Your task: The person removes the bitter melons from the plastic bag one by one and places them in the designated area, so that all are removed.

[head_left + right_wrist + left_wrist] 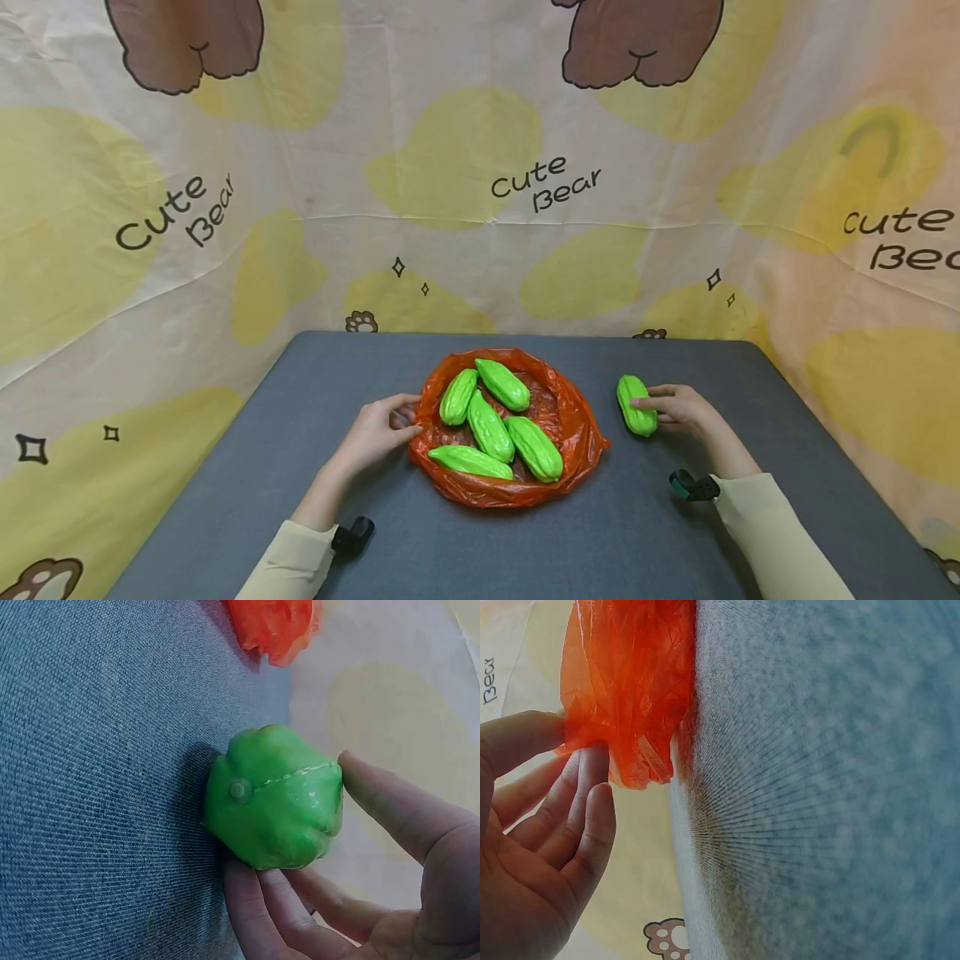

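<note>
A red plastic bag (577, 454), its rim spread wide into a rough circle, lies on the table with several green bitter gourds (535, 450) inside. My left hand (378, 433) pinches the bag's left rim; in the left wrist view the thumb and fingers (592, 765) meet at the thin film. To the right of the bag, my right hand (678, 408) holds another bitter gourd (634, 406) between thumb and fingertips. Seen end-on in the right wrist view, this ridged, glossy gourd (277, 802) is close to the table surface, with the fingers along one side and the thumb opposite.
The table (465, 550) has a grey-blue cloth surface. Behind it and along its sides hangs a patterned curtain (450, 183) with bear prints and lettering. Each wrist carries a dark strap with a small camera, such as the one on the left wrist (352, 537).
</note>
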Action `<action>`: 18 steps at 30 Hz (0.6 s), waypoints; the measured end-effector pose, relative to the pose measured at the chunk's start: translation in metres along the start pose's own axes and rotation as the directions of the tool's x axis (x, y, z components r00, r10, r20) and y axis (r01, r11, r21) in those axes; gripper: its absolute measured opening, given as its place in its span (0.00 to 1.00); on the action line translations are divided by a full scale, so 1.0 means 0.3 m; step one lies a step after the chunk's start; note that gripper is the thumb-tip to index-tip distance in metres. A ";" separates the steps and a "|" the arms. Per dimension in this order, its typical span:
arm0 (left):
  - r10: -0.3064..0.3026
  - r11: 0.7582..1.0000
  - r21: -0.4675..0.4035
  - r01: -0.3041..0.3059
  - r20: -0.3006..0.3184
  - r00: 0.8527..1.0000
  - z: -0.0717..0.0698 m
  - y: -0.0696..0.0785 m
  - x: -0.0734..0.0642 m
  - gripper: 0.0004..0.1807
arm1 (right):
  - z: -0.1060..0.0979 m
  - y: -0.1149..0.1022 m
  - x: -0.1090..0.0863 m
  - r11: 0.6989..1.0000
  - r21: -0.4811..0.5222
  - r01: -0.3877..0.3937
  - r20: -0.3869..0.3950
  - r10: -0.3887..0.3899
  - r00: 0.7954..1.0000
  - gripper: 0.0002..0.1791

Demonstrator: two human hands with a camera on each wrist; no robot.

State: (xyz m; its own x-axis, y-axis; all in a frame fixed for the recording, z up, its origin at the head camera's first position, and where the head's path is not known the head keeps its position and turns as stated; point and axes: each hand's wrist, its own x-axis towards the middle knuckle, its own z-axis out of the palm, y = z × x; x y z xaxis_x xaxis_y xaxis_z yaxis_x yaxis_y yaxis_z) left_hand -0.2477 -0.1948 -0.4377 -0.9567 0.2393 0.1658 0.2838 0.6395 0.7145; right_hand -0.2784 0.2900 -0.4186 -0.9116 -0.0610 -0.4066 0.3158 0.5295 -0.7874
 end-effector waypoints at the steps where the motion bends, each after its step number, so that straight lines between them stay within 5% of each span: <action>1: -0.001 1.000 0.000 0.001 0.000 1.000 0.000 0.000 0.000 0.24 | 0.000 0.000 0.000 1.000 -0.001 0.000 0.000 0.000 1.000 0.46; 18: 0.012 1.000 0.008 -0.012 -0.001 1.000 0.000 -0.003 0.002 0.24 | 0.006 -0.003 0.004 1.000 0.021 -0.015 -0.002 0.015 1.000 0.47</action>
State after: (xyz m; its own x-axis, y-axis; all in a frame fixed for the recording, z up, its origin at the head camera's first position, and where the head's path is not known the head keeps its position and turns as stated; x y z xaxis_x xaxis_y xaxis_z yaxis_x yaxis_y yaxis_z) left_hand -0.2484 -0.1952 -0.4384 -0.9534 0.2458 0.1751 0.2954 0.6422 0.7073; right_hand -0.2794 0.2879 -0.4192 -0.9073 -0.0508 -0.4175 0.3350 0.5127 -0.7905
